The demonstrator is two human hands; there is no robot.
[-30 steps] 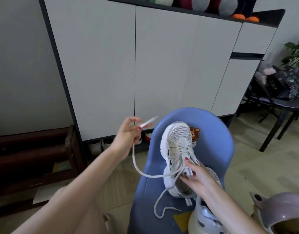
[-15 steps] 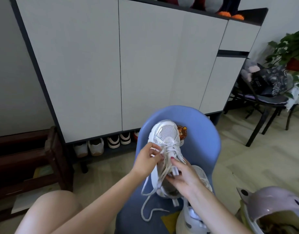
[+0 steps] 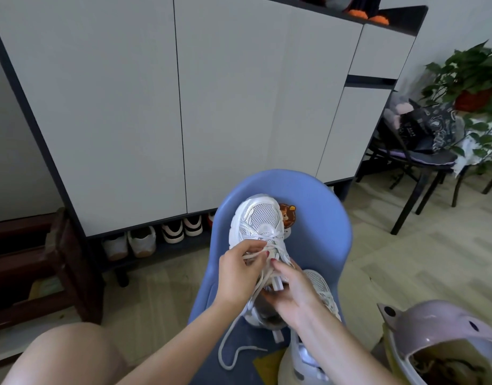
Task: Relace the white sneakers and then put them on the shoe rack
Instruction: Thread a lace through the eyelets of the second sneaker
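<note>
- Cabinet, flat grey-white doors in a dark frame; its open bottom shelf holds pairs of shoes in a row, toes out.
- Blue chair, smooth moulded plastic with a rounded back, stands just in front of the cabinet; a bear sticker is on the backrest.
- White sneaker is on the chair, toe tilted up against the backrest beside the sticker; mesh toe, chunky sole.
- Second sneaker lies on the chair just right of the first, partly under the right forearm.
- Left hand is at the sneaker's left side, fingers curled, pinching the lace at the eyelets.
- Right hand covers the sneaker's tongue area, fingers curled and gripping the shoe; one fingertip is near the left hand's pinch.
- Loose lace end hangs from the sneaker and curls on the seat.
- Pale purple helmet, glossy shell, right of the chair.
- Bare knee left of the chair.
</note>
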